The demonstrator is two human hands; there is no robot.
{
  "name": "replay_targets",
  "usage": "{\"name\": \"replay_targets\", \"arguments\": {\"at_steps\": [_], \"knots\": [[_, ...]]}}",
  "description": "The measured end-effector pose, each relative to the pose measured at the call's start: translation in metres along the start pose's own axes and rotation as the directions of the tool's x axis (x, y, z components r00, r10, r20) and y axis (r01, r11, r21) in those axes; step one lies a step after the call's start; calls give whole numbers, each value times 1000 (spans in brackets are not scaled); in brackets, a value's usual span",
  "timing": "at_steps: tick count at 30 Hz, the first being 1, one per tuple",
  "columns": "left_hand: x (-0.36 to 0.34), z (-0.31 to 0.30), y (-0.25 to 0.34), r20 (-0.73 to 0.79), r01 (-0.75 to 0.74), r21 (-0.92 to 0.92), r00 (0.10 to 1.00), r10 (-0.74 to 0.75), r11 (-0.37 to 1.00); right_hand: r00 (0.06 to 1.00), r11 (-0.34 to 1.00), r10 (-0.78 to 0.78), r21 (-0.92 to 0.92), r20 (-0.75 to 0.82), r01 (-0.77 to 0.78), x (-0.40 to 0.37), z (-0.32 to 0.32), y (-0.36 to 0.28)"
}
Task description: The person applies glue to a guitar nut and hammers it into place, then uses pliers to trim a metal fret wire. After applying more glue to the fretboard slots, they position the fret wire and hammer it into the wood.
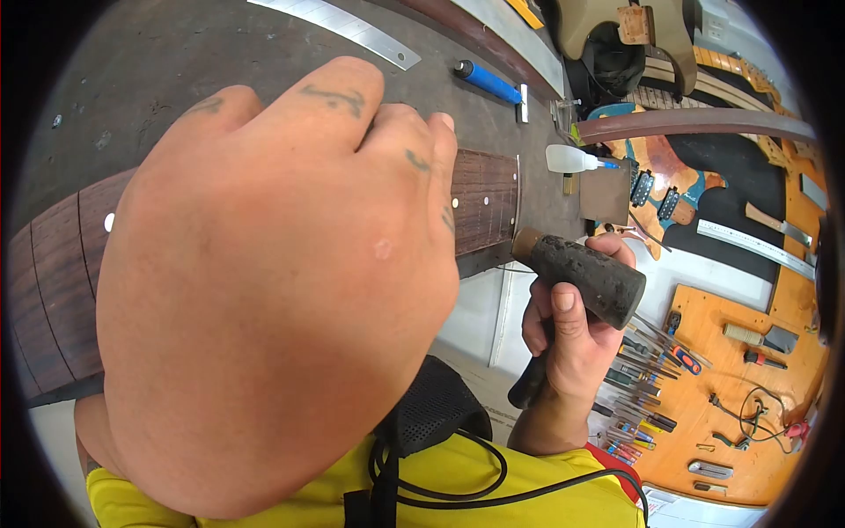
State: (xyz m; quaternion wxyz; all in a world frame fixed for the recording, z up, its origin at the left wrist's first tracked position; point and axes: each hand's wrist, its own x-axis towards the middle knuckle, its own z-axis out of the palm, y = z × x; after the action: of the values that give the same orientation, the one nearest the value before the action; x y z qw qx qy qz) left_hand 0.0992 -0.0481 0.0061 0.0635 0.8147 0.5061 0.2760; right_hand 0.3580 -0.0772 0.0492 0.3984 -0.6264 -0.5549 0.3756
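My left hand (pixel 273 255) is very close to the camera, its back filling much of the view. The fingers curl away and their tips are hidden, so I cannot tell what they hold. Behind it lies a dark wooden fretboard (pixel 486 180) with thin slots and white dot inlays. A thin metal fret wire (pixel 518 185) stands along its right end. My right hand (pixel 576 334) is wrapped round a hammer (pixel 590 277) with a worn black cylindrical head and a brownish face. That face is right by the fretboard's end corner; the dark handle points down.
On the dark bench (pixel 422 31) lie a segmented blade strip (pixel 339 31) and a blue-handled tool (pixel 488 82). A white glue bottle (pixel 570 159) is beyond the fretboard. Guitar bodies (pixel 660 163) and a tool board (pixel 704 352) with many tools are at the right. A black cable (pixel 563 488) crosses my yellow shirt.
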Motion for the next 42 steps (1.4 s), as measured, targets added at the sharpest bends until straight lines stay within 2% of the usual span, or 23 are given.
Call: {"name": "replay_targets", "arguments": {"at_steps": [2,11,18,27,36,41,42], "knots": [[1,1,1,4,11,-12,1000,-11,1000,998,997,64,48,20,-65,0,-3,0],[3,4,-1,11,7,-41,1000,-6,999,985,988,150,30,87,-154,4,-7,-2],[4,3,-1,23,4,-31,1000,-3,1000,976,986,158,24,147,-163,7,-13,0],[5,4,-1,42,-1,-32,999,2,1000,984,992,117,32,132,-122,5,-11,5],[4,-1,-2,40,-10,-48,999,12,999,984,989,143,31,105,-147,3,-8,1],[2,9,-7,-21,-57,-39,998,56,998,982,982,171,-95,82,-163,16,-9,-17],[1,11,-8,-43,-60,-22,997,60,998,987,989,126,-93,97,-117,23,-13,-17]]}}
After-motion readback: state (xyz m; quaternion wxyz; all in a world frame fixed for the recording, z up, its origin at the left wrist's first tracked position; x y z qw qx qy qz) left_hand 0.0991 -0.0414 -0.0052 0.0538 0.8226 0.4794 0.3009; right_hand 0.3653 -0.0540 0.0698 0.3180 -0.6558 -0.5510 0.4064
